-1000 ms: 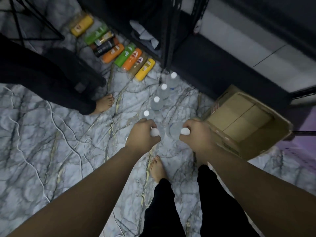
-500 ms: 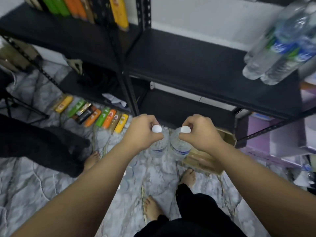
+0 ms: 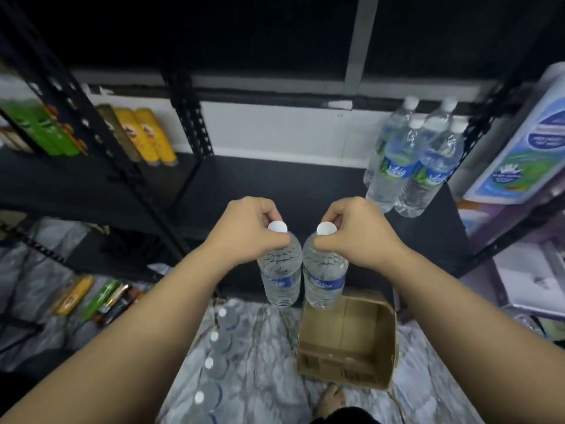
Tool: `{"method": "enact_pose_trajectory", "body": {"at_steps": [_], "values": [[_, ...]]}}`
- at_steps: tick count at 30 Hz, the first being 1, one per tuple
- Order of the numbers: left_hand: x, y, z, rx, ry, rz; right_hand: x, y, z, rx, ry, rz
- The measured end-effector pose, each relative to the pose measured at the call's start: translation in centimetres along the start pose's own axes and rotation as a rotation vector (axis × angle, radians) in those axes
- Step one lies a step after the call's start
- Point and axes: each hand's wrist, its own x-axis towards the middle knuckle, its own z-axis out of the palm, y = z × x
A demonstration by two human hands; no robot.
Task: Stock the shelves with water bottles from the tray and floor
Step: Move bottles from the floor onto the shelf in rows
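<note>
Clear plastic, white caps, blue labels: two water bottles held at the neck, one per hand, hanging upright in front of the black shelf (image 3: 275,185).

- Left hand (image 3: 244,231): fingers closed around the neck of the left bottle (image 3: 279,270), just under the cap. The neck hold lets the body hang plumb, which should make it easy to set down base first.
- Right hand (image 3: 354,231): fingers closed the same way on the right bottle (image 3: 325,276). The two bottles hang side by side, close or just touching; which, I cannot tell.
- Position: both bottles are off the floor, level with the front edge of the shelf and not yet on it.
- Shelf stock: a group of shelved bottles (image 3: 409,160) already stands at the right end, so the bare board to their left is the likely spot, keeping the row together.
- Floor stock: a line of floor bottles (image 3: 214,356) stands on the marble floor (image 3: 260,347), caps up, waiting their turn.
- Cardboard tray (image 3: 348,335): lies on the floor below the right bottle, open and apparently empty.
- Other goods: yellow and green cans (image 3: 143,136) on the neighbouring shelf bay at left, more drink containers lying on the floor beneath, blurred.
- Judgement: carry step in hand; several bottles remain.
</note>
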Motion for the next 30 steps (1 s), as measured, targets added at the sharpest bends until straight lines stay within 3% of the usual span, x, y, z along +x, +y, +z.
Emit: {"method": "enact_pose_trajectory", "body": {"at_steps": [11,22,30], "values": [[11.2,4.2,-2.7,0.002,0.045,0.05,10.1,0.0,-5.6,-0.034,0.109,-0.012],[19.8,1.4,-2.8,0.053,0.011,0.058,16.6,0.1,-3.0,0.044,0.215,0.198],[20.8,-0.9,-2.3,-0.041,0.005,0.105,16.4,1.5,-1.8,0.018,0.294,0.18]]}}
